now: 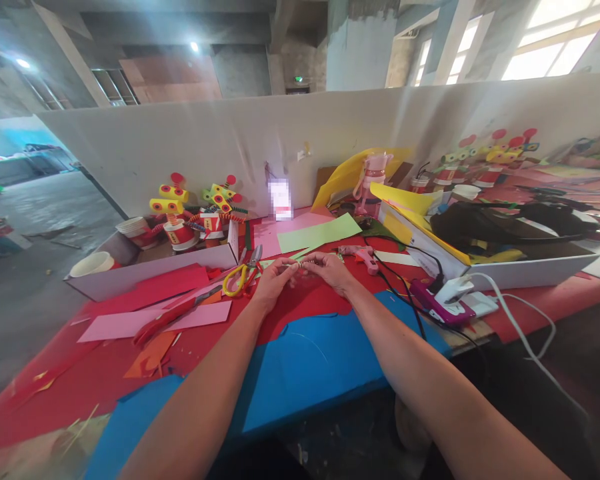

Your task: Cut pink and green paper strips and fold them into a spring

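My left hand point(275, 281) and my right hand point(331, 272) meet over the red paper in the middle of the table. Both have their fingertips pinched on a small pale, striped piece that looks like a folded paper strip point(301, 265); most of it is hidden by the fingers. Just beyond them lies a light green paper sheet point(323, 235) over a pink sheet point(270, 233). Beside my left hand are yellow-handled scissors point(236, 280). A pink glue gun point(363, 257) rests to the right of my right hand.
Paper-cup robot figures point(177, 223) stand in a white box point(165, 272) at left. Another box point(520, 269) holds black items at right. A purple power strip point(437, 305) with cables lies near the front edge. Blue paper point(310, 373) covers the front. A pale partition point(220, 140) stands behind.
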### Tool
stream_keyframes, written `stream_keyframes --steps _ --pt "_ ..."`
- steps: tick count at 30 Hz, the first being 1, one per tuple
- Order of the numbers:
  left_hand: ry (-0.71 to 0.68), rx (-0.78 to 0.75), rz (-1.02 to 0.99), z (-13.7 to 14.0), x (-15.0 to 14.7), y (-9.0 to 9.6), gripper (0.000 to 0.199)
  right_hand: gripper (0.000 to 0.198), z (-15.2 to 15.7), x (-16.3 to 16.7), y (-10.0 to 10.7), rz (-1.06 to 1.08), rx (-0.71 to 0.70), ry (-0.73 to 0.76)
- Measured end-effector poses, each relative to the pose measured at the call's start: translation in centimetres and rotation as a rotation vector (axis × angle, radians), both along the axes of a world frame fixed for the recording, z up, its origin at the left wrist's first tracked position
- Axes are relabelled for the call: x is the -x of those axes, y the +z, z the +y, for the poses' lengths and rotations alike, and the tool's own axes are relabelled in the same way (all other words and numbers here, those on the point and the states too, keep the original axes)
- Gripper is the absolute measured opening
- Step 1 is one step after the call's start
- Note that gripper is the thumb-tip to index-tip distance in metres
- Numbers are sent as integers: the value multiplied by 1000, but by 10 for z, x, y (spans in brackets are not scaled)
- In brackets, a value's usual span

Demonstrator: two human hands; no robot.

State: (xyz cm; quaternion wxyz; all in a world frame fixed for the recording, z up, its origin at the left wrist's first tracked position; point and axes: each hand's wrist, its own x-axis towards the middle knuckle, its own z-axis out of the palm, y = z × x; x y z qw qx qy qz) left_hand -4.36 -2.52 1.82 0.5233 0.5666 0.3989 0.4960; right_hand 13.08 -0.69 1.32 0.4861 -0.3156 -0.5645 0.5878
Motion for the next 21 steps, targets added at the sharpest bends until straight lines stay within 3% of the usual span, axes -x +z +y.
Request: stream_keyframes --steps 6,21 --pt "60 -62 -27 3 2 -1 29 33 3 -4 -1 -1 -2 -38" --pt "142 -46 -109 5 6 0 26 34 8 -11 -1 106 -8 -66"
